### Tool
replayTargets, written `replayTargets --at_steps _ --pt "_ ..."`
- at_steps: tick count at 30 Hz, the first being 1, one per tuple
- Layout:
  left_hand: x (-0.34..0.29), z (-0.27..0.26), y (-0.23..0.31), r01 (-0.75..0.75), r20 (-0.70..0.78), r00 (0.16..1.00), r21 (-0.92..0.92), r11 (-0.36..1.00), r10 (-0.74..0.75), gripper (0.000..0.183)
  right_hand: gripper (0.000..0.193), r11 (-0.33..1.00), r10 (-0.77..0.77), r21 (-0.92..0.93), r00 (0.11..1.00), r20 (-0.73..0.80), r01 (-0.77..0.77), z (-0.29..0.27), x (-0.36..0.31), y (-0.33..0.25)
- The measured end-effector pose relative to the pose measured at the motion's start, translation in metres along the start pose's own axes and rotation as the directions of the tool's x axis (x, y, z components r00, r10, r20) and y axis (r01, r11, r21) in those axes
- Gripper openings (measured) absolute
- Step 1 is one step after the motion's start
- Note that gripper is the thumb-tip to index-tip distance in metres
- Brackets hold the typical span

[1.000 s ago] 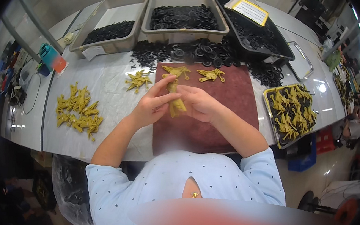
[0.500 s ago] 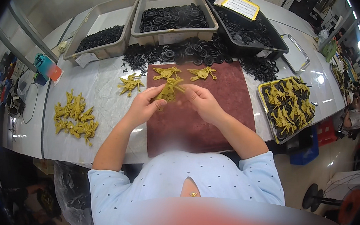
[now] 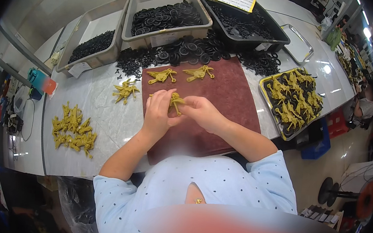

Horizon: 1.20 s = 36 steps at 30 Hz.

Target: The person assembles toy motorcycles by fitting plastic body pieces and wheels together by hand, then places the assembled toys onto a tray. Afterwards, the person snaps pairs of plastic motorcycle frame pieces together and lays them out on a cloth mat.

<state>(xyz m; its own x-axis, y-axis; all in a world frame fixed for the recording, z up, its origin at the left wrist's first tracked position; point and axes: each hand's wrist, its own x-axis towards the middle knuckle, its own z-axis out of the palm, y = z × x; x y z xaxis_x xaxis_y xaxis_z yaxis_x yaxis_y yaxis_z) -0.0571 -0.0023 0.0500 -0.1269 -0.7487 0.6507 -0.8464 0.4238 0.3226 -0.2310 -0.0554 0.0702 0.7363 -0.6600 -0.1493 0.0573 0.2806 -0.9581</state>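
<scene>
Head view looks down on a pale bench (image 3: pixel 105 122) with a dark red mat (image 3: pixel 224 97) laid across its near middle. Both hands meet over the mat's left part around one small yellow plastic piece (image 3: pixel 175 102). The left hand (image 3: pixel 157 116) is curled, its fingers closed against the piece from the left. The right hand (image 3: pixel 204 114) pinches the same piece from the right with thumb and fingertips, so the piece is held between the two hands just above the mat.

Two more yellow pieces (image 3: pixel 181 74) lie side by side on the far part of the mat, apart from the hands. Another yellow piece (image 3: pixel 126 90) rests on the bench just left of the mat. A loose heap of yellow pieces (image 3: pixel 74 128) lies further left, well apart from the hands. On the right, a metal tray (image 3: pixel 267 97) holds many yellow pieces.

Black rings (image 3: pixel 174 52) are spread along the far edge of the mat. Behind them stand two grey bins (image 3: pixel 167 36) and a black tray (image 3: pixel 270 37), each filled with black parts. An empty metal tray (image 3: pixel 299 44) sits at the far right.
</scene>
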Motion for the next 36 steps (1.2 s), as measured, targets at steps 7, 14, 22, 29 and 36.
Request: replayTargets --at_steps 7,14,22,29,36 --pt "0.002 -0.001 0.009 0.074 0.029 0.997 -0.385 0.920 -0.068 0.055 0.022 0.998 -0.062 -0.019 0.998 -0.016 0.061 0.009 -0.016 -0.012" --pt "0.004 -0.034 -0.084 0.412 -0.194 0.843 -0.364 0.835 -0.501 0.030 0.016 0.993 -0.063 -0.115 0.930 -0.361 0.023 -0.083 -0.023 -0.026" --pt "-0.011 -0.045 -0.153 0.324 0.080 0.862 0.674 0.664 -0.501 0.061 0.011 0.779 0.347 0.622 0.880 -0.323 -0.079 -0.233 0.016 -0.016" --pt "-0.029 -0.042 -0.163 0.344 0.190 0.877 0.392 0.853 -0.441 0.085 0.027 0.649 0.012 -0.533 0.708 -0.706 -0.543 -0.225 0.034 0.002" --pt "-0.049 -0.069 -0.150 0.488 0.291 0.818 0.107 0.866 -0.496 0.089 0.056 0.140 -0.492 -0.817 0.677 -0.548 -0.560 -0.199 0.031 0.007"
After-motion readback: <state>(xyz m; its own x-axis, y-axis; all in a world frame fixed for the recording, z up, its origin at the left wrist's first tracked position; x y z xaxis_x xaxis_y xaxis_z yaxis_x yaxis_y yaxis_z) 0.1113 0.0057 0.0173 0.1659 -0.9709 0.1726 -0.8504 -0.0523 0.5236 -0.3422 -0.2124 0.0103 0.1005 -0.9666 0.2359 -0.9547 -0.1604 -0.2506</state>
